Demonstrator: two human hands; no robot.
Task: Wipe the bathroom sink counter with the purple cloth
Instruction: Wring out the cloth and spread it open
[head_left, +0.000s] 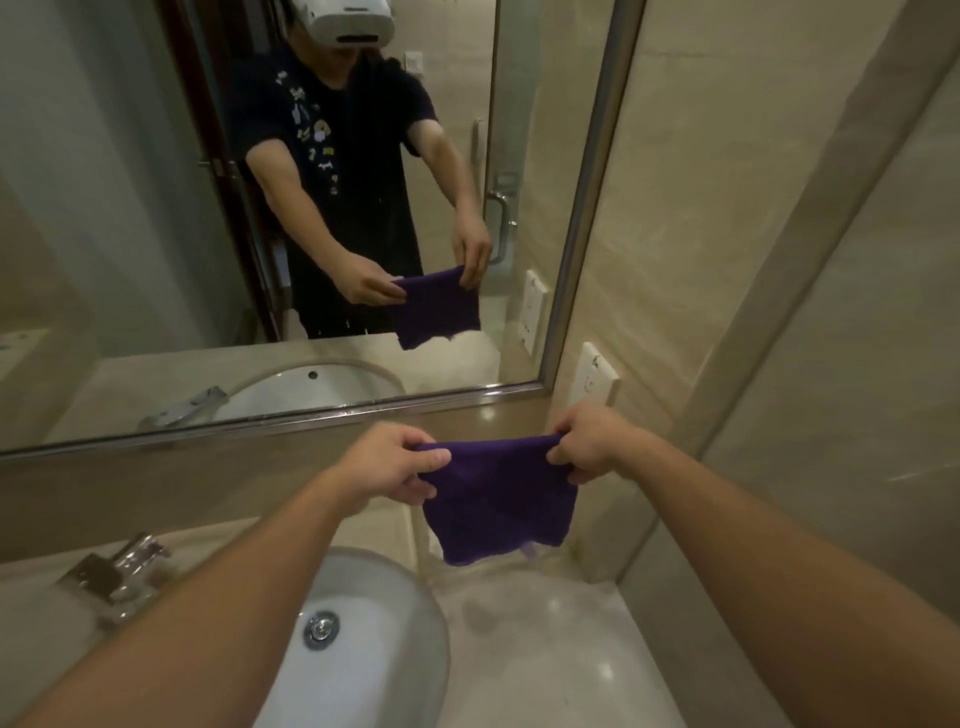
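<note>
Cloth first: the purple cloth (498, 499) hangs in the air, up above the bench (545, 639) and not touching it. It is held by its top edge, so the rest drops down flat like a little flag. The left hand (395, 462) pinches the top left corner, with the thumb on the near side. The right hand (587, 441) pinches the top right corner with curled fingers. Each grip is closed tight on the cloth, and the two hands pull apart a bit, so the top edge is stretched.

Holding it this way likely opens the cloth out and lets it hang straight, ready to fold or to lay flat for wiping. The cloth is over the right part of the bench, just right of the white sink (363, 639). That spot looks a bit wet and shiny, so it may be the place to wipe first.

A tap (117, 566) sits at the left of the sink. The mirror (311, 208) on the wall shows the same hands and cloth. Wiping looks not yet begun.
</note>
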